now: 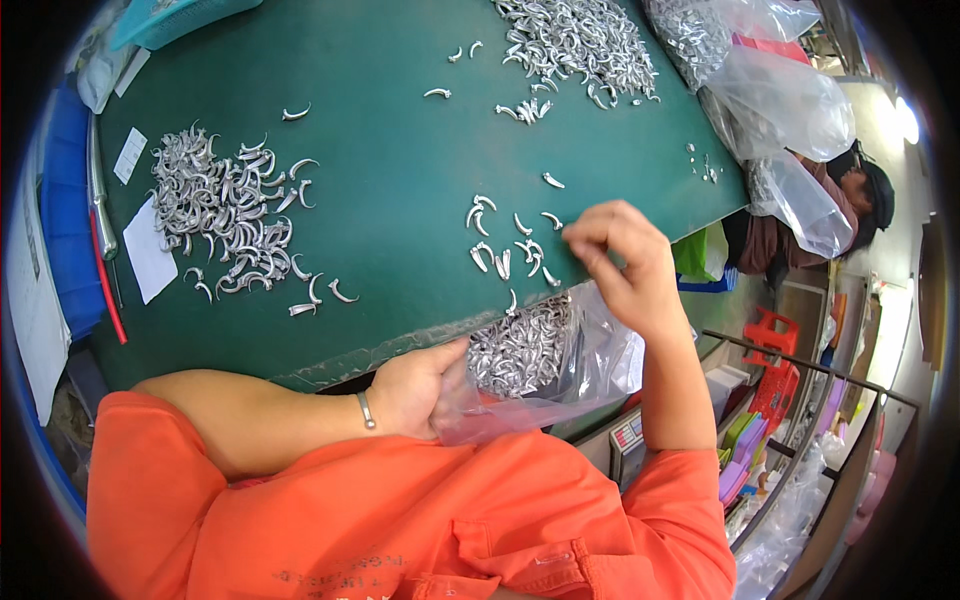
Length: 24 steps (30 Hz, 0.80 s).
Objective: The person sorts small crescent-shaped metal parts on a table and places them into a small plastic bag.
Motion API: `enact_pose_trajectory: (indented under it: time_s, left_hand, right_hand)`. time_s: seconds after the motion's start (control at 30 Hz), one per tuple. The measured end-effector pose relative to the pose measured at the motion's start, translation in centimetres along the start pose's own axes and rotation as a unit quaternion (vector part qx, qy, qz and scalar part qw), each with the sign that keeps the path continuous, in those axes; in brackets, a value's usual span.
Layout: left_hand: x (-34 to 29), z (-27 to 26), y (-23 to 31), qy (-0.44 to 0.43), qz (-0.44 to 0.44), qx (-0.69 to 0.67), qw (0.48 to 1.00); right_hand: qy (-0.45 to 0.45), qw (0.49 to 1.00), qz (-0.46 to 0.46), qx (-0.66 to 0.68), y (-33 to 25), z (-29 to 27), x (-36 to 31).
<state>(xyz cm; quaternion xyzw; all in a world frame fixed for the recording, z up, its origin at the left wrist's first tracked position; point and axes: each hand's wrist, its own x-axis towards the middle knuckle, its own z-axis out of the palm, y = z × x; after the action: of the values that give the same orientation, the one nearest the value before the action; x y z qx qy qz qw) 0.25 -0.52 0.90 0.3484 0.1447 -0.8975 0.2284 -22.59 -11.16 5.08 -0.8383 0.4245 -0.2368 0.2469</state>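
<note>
My left hand (408, 390), with a metal bangle at its wrist, grips a clear plastic bag (605, 350) at the table's near edge. Its fingers are partly hidden behind the film. Inside the bag lie many small curved, silvery, claw-shaped metal pieces (520, 345). Over the table, just right of several scattered metal pieces (503, 262), my right hand (625, 262) is closed, thumb and fingertips drawn together. Whatever may be between them is too small to make out.
The green table (390, 190) bears a pile of claw pieces (225, 210) at left and a larger pile (580, 45) at the far right. A turquoise basket (185, 20), paper slips (150, 255) and filled clear bags (780, 100) line the edges. Beyond the right edge is another person (835, 195).
</note>
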Motion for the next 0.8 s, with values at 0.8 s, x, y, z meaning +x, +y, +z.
enact_pose_trajectory:
  time_s: [0.8]
  left_hand:
    - [1.5,-1.8,-0.9,-0.02,0.022,0.078,0.997]
  right_hand:
    - [-0.043,0.983,-0.072,0.163,-5.5,2.9,20.4]
